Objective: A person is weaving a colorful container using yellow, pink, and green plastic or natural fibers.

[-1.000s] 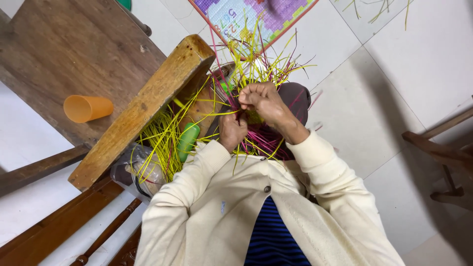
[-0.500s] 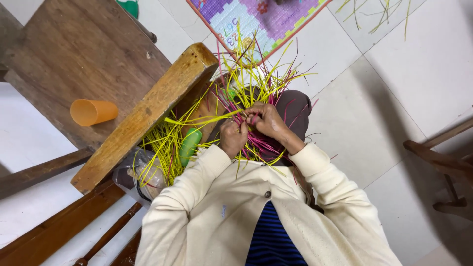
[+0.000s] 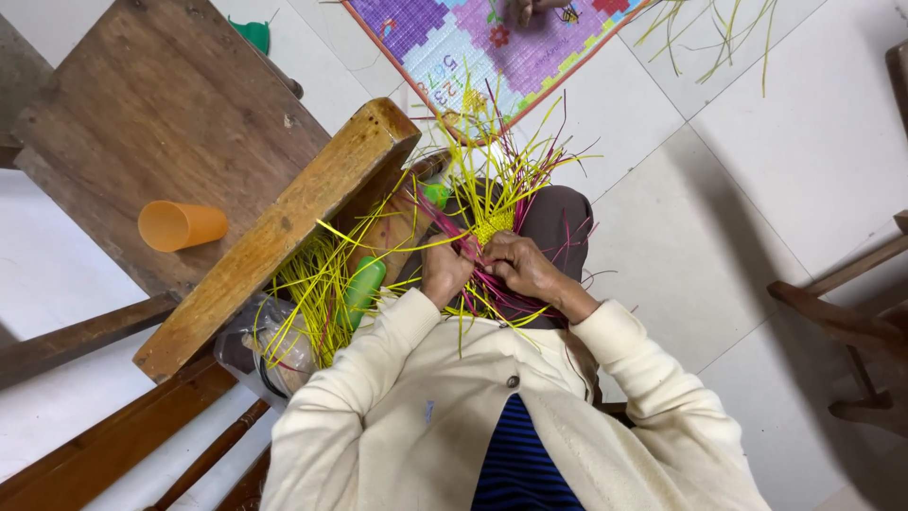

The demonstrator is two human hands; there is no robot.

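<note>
Your left hand (image 3: pixel 445 272) and right hand (image 3: pixel 518 268) each hold a closed grip on yellow and pink strips (image 3: pixel 492 222) over your lap. Orange cup (image 3: pixel 180 225) lies sideways on the wooden surface (image 3: pixel 170 114); contents not visible. Green bottle (image 3: pixel 361 289) sits among loose strips.

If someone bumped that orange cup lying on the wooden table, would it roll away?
Probably. The orange cup lies on its side on the wooden table, so its round wall could roll. It looks like thin plastic, likely light, and its tapered shape would probably make it curve rather than roll straight.

**Worktop and floor**

A brown wooden worktop (image 3: pixel 161 104) carries an orange cup (image 3: pixel 182 225) lying on its side. The white tiled floor (image 3: pixel 757 151) bears a colourful patterned mat (image 3: pixel 473 38) and scattered yellow strips (image 3: pixel 719 28).
</note>
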